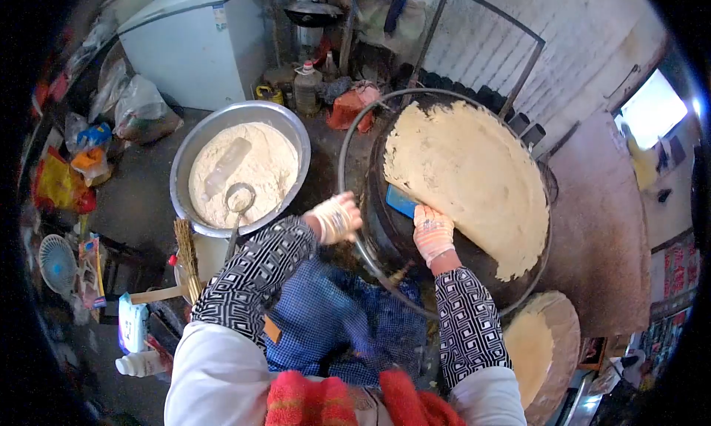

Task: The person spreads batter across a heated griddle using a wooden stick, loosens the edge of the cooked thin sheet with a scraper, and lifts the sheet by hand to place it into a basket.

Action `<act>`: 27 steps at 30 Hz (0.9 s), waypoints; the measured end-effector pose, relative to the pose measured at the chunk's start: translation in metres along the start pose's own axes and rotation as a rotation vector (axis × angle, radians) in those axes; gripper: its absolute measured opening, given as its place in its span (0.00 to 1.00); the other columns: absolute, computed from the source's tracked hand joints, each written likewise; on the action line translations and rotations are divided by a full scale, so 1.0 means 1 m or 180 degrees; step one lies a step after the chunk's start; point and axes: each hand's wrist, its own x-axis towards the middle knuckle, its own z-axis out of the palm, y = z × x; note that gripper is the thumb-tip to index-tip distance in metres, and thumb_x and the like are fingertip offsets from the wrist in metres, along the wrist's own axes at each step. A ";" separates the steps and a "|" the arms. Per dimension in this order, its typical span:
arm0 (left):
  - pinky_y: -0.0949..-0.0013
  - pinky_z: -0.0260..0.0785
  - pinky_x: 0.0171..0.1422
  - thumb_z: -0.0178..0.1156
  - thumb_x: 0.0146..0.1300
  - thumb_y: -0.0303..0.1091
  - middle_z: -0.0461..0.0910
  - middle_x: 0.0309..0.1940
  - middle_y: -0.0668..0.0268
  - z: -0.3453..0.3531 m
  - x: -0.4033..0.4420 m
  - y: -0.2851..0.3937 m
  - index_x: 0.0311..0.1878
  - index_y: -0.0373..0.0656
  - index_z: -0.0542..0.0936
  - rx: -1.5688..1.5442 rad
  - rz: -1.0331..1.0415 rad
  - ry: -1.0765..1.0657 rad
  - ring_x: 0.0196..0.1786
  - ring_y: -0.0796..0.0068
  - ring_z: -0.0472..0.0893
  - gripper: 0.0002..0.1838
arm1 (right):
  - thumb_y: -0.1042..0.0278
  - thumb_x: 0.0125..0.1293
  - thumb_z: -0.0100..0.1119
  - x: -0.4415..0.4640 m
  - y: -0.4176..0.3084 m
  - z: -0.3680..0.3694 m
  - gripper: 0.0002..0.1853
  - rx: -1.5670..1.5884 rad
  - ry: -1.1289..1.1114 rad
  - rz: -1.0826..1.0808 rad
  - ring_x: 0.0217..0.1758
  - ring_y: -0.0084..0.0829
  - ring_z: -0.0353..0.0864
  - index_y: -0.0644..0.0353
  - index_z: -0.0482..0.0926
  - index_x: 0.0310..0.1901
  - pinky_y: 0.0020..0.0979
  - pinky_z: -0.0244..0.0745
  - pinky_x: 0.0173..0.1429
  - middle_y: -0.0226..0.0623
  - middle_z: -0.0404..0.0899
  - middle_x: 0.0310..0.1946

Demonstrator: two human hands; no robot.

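Observation:
On the dark round griddle lies a broad, thin sheet of pale batter with ragged edges. My right hand, in a light glove, grips a blue scraper at the sheet's near left edge. My left hand, also gloved and slightly blurred, is beside the griddle's metal ring, its fingers bent; whether it holds anything is unclear. To the left, a big metal basin holds pale dough or batter, with a ladle and a clear plastic scoop or bottle in it.
A round tray with a pale flatbread is at the lower right, beside a brown board. A white chest, plastic bags and an oil bottle stand behind. A straw brush is near the basin.

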 end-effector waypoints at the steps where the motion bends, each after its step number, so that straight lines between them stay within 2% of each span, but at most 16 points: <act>1: 0.52 0.62 0.66 0.60 0.62 0.55 0.79 0.38 0.61 -0.001 0.000 0.026 0.43 0.46 0.80 -0.0166 0.0072 -0.0048 0.50 0.59 0.79 0.21 | 0.65 0.63 0.51 0.001 -0.001 -0.002 0.18 -0.0004 -0.0082 0.0053 0.50 0.39 0.82 0.64 0.74 0.52 0.41 0.73 0.56 0.45 0.82 0.47; 2: 0.54 0.67 0.59 0.61 0.61 0.54 0.80 0.33 0.63 -0.015 -0.006 0.052 0.39 0.46 0.81 -0.0409 0.0081 0.0120 0.45 0.61 0.80 0.19 | 0.65 0.63 0.51 0.005 -0.001 -0.005 0.18 -0.0009 -0.0130 0.0116 0.49 0.39 0.82 0.64 0.74 0.52 0.41 0.74 0.55 0.45 0.82 0.47; 4: 0.58 0.68 0.47 0.61 0.61 0.56 0.80 0.29 0.66 -0.016 0.002 0.116 0.32 0.47 0.83 -0.0838 -0.0081 0.0254 0.40 0.63 0.81 0.20 | 0.65 0.62 0.51 0.009 0.000 -0.003 0.16 -0.0141 -0.0037 0.0172 0.47 0.37 0.83 0.61 0.75 0.51 0.40 0.75 0.52 0.43 0.82 0.45; 5: 0.58 0.69 0.46 0.61 0.60 0.57 0.81 0.28 0.65 -0.024 0.013 0.149 0.30 0.46 0.83 -0.1118 -0.0273 -0.0080 0.38 0.64 0.82 0.22 | 0.66 0.62 0.51 0.012 -0.001 -0.005 0.15 -0.0120 -0.0070 0.0260 0.46 0.35 0.84 0.59 0.75 0.49 0.39 0.76 0.52 0.40 0.83 0.44; 6: 0.57 0.68 0.49 0.61 0.60 0.55 0.82 0.31 0.64 -0.033 0.025 0.182 0.30 0.46 0.83 -0.1353 -0.0389 -0.0451 0.40 0.62 0.81 0.20 | 0.66 0.62 0.51 0.016 0.000 -0.007 0.13 -0.0109 -0.0097 0.0351 0.46 0.33 0.84 0.57 0.76 0.48 0.38 0.76 0.51 0.37 0.84 0.43; 8: 0.52 0.63 0.61 0.61 0.58 0.52 0.81 0.40 0.64 -0.012 0.038 0.254 0.42 0.47 0.81 -0.1121 -0.0202 0.0440 0.48 0.60 0.79 0.19 | 0.65 0.64 0.51 0.023 0.002 -0.014 0.13 -0.0024 -0.0504 0.0442 0.47 0.34 0.84 0.58 0.76 0.48 0.38 0.77 0.51 0.39 0.83 0.44; 10: 0.48 0.58 0.68 0.60 0.58 0.48 0.78 0.47 0.65 -0.014 0.020 0.290 0.49 0.48 0.78 -0.1273 0.0466 0.1664 0.51 0.59 0.76 0.19 | 0.65 0.66 0.51 0.027 0.001 -0.032 0.15 0.0046 -0.0987 0.0428 0.51 0.35 0.84 0.61 0.75 0.51 0.39 0.78 0.52 0.43 0.82 0.48; 11: 0.50 0.60 0.67 0.60 0.57 0.46 0.79 0.44 0.65 -0.013 0.013 0.296 0.45 0.48 0.79 -0.1502 0.0615 0.1793 0.50 0.60 0.77 0.17 | 0.65 0.66 0.51 0.031 -0.001 -0.041 0.15 0.0077 -0.1367 0.0592 0.51 0.35 0.84 0.60 0.75 0.51 0.38 0.78 0.52 0.42 0.83 0.49; 12: 0.52 0.61 0.66 0.59 0.56 0.45 0.79 0.41 0.66 -0.010 0.004 0.297 0.42 0.48 0.79 -0.1713 0.0757 0.1912 0.49 0.61 0.78 0.14 | 0.66 0.66 0.50 0.029 0.001 -0.033 0.14 0.0027 -0.1135 0.0534 0.51 0.35 0.84 0.59 0.75 0.51 0.39 0.78 0.52 0.41 0.83 0.48; 13: 0.54 0.63 0.65 0.59 0.55 0.43 0.79 0.39 0.66 -0.008 -0.005 0.294 0.39 0.48 0.79 -0.1913 0.0896 0.2021 0.48 0.62 0.79 0.12 | 0.67 0.65 0.49 0.027 0.003 -0.022 0.14 -0.0013 -0.0892 0.0481 0.50 0.35 0.85 0.58 0.75 0.50 0.39 0.78 0.52 0.40 0.83 0.48; 16: 0.54 0.64 0.64 0.57 0.55 0.41 0.79 0.38 0.68 -0.004 -0.020 0.249 0.38 0.50 0.79 -0.1469 0.0331 0.0961 0.47 0.64 0.79 0.10 | 0.67 0.66 0.47 0.026 0.001 -0.019 0.14 0.0033 -0.0723 0.0478 0.50 0.35 0.84 0.57 0.75 0.51 0.37 0.76 0.52 0.39 0.83 0.48; 20: 0.56 0.66 0.57 0.58 0.52 0.36 0.79 0.36 0.64 -0.022 -0.042 0.165 0.37 0.49 0.79 -0.1498 -0.0317 0.0863 0.44 0.62 0.80 0.09 | 0.66 0.66 0.47 0.024 0.001 -0.013 0.13 -0.0035 -0.0595 0.0438 0.52 0.33 0.83 0.56 0.75 0.49 0.37 0.75 0.52 0.39 0.82 0.49; 22: 0.55 0.67 0.54 0.60 0.51 0.35 0.79 0.36 0.62 -0.015 -0.051 0.124 0.38 0.47 0.79 -0.1278 -0.0576 0.1284 0.43 0.59 0.79 0.10 | 0.66 0.66 0.47 0.026 -0.002 -0.028 0.13 0.0008 -0.0781 0.0472 0.52 0.34 0.83 0.56 0.75 0.49 0.37 0.75 0.53 0.39 0.82 0.49; 24: 0.55 0.67 0.53 0.60 0.51 0.32 0.79 0.39 0.61 -0.024 -0.055 0.079 0.42 0.46 0.78 -0.1266 -0.0981 0.0838 0.45 0.57 0.78 0.13 | 0.65 0.66 0.48 0.025 -0.002 -0.030 0.15 0.0055 -0.0795 0.0410 0.52 0.36 0.83 0.59 0.74 0.53 0.38 0.75 0.53 0.42 0.82 0.50; 26: 0.53 0.67 0.54 0.60 0.52 0.30 0.78 0.42 0.58 -0.007 -0.059 0.036 0.47 0.47 0.77 -0.0787 -0.1270 0.1070 0.48 0.55 0.78 0.16 | 0.64 0.68 0.48 0.029 0.001 -0.030 0.21 0.0175 -0.1025 0.0340 0.54 0.39 0.82 0.64 0.71 0.59 0.40 0.76 0.54 0.47 0.80 0.53; 27: 0.53 0.67 0.57 0.60 0.54 0.29 0.77 0.45 0.58 0.003 -0.060 0.014 0.49 0.47 0.76 -0.0706 -0.1462 0.1125 0.51 0.55 0.77 0.17 | 0.64 0.67 0.49 0.030 0.001 -0.030 0.21 0.0157 -0.1002 0.0348 0.53 0.39 0.82 0.64 0.72 0.59 0.40 0.76 0.53 0.47 0.80 0.53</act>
